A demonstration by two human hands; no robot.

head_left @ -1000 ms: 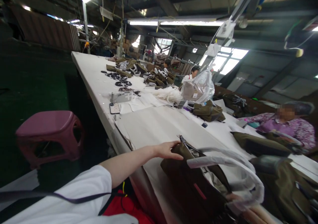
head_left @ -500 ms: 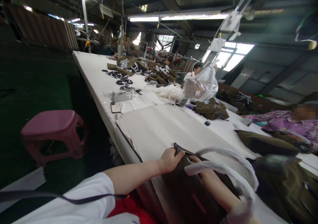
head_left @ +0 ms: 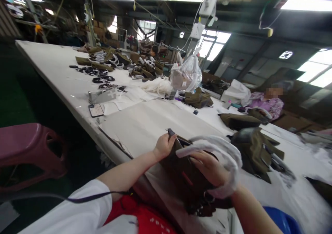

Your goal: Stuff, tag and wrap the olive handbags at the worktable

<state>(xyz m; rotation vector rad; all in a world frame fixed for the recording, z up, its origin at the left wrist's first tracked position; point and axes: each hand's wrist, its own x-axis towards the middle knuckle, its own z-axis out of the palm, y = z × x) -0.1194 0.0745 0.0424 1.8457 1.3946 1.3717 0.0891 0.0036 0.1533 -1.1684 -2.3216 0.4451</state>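
Observation:
A dark olive-brown bag (head_left: pixel 178 173) with white-wrapped handles (head_left: pixel 220 142) is at the near edge of the white table. My left hand (head_left: pixel 165 146) is closed on its upper left corner, thumb on top, beside a small metal ring. My right hand (head_left: pixel 210 168) lies on the upper front of the bag, under the handles, its fingers stretched out and pointing left. Part of that hand is behind a handle. Metal rings and dark straps show at the bag's lower right end.
A phone (head_left: pixel 95 110) lies near the left edge of the white table (head_left: pixel 145 119). Olive bags (head_left: pixel 255 151) lie at the right. A plastic-wrapped bundle (head_left: pixel 185 74) stands farther back. A pink stool (head_left: pixel 28 147) is at the left. A person (head_left: pixel 267 102) sits across the table.
The view has swung right. My right hand has come out from behind the handle and across the bag's upper front, with its fingers now showing. My left hand still holds the corner.

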